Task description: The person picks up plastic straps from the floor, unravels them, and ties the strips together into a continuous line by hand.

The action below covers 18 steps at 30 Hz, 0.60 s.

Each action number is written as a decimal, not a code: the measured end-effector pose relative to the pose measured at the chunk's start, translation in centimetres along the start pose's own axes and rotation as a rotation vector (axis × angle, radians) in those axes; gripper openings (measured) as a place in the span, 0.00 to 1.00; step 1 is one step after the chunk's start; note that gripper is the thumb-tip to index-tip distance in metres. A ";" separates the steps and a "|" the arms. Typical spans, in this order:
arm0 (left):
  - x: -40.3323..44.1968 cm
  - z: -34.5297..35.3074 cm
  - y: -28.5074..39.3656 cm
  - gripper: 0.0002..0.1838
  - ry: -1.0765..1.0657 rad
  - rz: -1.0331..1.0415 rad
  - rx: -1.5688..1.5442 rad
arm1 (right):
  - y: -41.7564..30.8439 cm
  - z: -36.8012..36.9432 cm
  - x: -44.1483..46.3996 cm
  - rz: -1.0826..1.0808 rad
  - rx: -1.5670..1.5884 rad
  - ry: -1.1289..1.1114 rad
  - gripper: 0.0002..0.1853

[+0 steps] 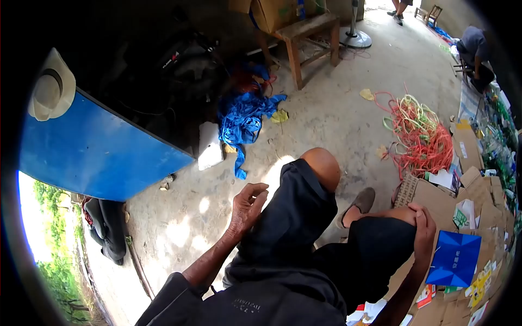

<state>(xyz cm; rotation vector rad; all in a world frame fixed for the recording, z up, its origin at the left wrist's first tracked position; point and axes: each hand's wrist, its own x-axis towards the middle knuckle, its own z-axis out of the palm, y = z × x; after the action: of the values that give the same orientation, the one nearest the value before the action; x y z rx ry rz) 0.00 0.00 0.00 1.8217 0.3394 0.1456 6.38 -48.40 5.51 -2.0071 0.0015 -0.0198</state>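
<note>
My left hand (pixel 250 207) hovers beside my left thigh, its fingers loosely bent and thumb apart, with nothing seen in it. My right hand (pixel 424 231) rests on my right knee, fingers stretched over it. Dark shorts (pixel 302 212) cover my thighs, and I appear to be seated. Just right of that hand, a flat blue box (pixel 454 258) with pale lettering lies on flattened cardboard (pixel 435 204).
Red and green strapping (pixel 421 136) is heaped on the concrete floor. Blue strips (pixel 242 117) lie near a wooden bench (pixel 307 32). At left stands a blue panel (pixel 103 146) with a hat (pixel 53 87). Bottles (pixel 497 130) and a bent-over person (pixel 474 49) are far right.
</note>
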 end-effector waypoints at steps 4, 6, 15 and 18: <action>1.8 -1.7 -2.2 0.12 0.066 -0.017 0.063 | -0.8 -0.3 -1.6 0.022 -0.160 0.100 0.15; 4.7 -2.4 -4.5 0.12 0.084 -0.020 0.138 | -0.1 -0.5 -1.1 -0.012 -0.213 0.134 0.15; 21.1 -6.9 -16.1 0.18 0.072 0.136 0.488 | -1.2 1.4 1.0 -0.032 -0.408 0.118 0.13; 27.2 -7.7 -17.3 0.22 0.009 0.080 0.646 | 0.1 0.8 1.4 0.088 -0.364 0.150 0.14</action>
<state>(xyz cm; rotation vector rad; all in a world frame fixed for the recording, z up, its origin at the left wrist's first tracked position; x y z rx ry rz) 21.00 19.60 -16.55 2.4758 0.3437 0.1052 7.79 -47.72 5.05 -2.3628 0.2018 -0.1211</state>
